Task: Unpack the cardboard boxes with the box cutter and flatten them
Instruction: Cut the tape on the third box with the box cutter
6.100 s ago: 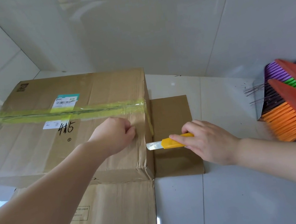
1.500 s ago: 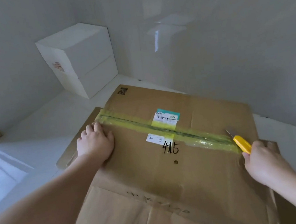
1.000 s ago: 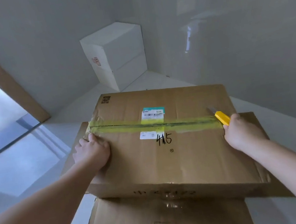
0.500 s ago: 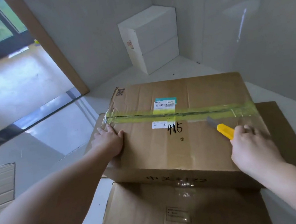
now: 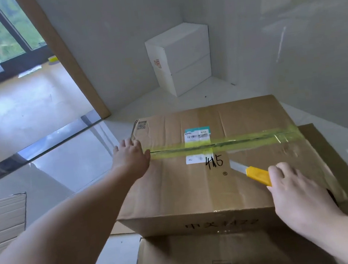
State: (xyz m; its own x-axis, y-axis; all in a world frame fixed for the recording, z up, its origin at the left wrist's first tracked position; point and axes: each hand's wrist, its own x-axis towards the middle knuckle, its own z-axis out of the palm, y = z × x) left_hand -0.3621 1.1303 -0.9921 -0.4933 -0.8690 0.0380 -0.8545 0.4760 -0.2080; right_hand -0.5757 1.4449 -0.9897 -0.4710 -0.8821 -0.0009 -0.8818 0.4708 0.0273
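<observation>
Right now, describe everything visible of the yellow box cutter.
The yellow plastic box cutter has a short silver blade extended, pointing up-left. The right hand grips its rear end, so the handle's back is hidden. It sits low over the brown cardboard box, below the yellow-green tape seam; blade contact is unclear.

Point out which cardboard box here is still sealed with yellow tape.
The big brown cardboard box marked 415, under both hands; the brown cardboard pieces beneath lie flat, and the white box shows no yellow tape.

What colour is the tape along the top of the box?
Yellow-green tape, seen in the head view, running across the box.
</observation>
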